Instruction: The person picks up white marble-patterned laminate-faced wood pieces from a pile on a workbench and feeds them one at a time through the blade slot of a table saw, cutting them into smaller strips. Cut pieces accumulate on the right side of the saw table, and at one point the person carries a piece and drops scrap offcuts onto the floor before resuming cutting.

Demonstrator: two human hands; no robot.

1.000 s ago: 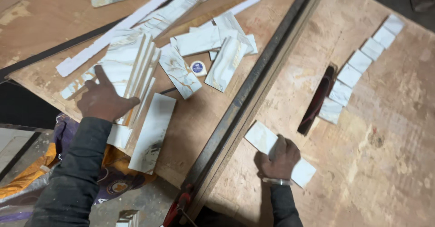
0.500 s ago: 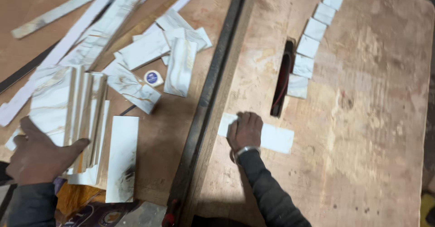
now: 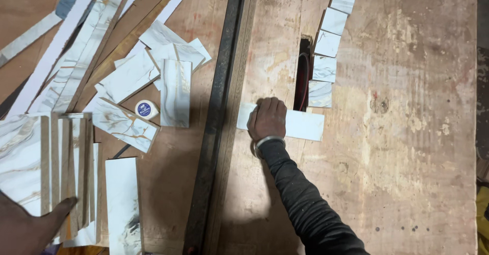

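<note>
Right hand [image 3: 267, 118] pressed flat, fingers spread, on white tile strip [image 3: 300, 124]; long axis crosswise, pointing at metal rail [image 3: 216, 117]. Left hand [image 3: 25, 227] open, touching stacked tiles [image 3: 51, 158].

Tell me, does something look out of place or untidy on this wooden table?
Yes. Left of the metal rail, marble-patterned pieces lie scattered at mixed angles, some overlapping, around a small round tub. Right of the saw slot, small cut pieces sit in a neat row.
</note>
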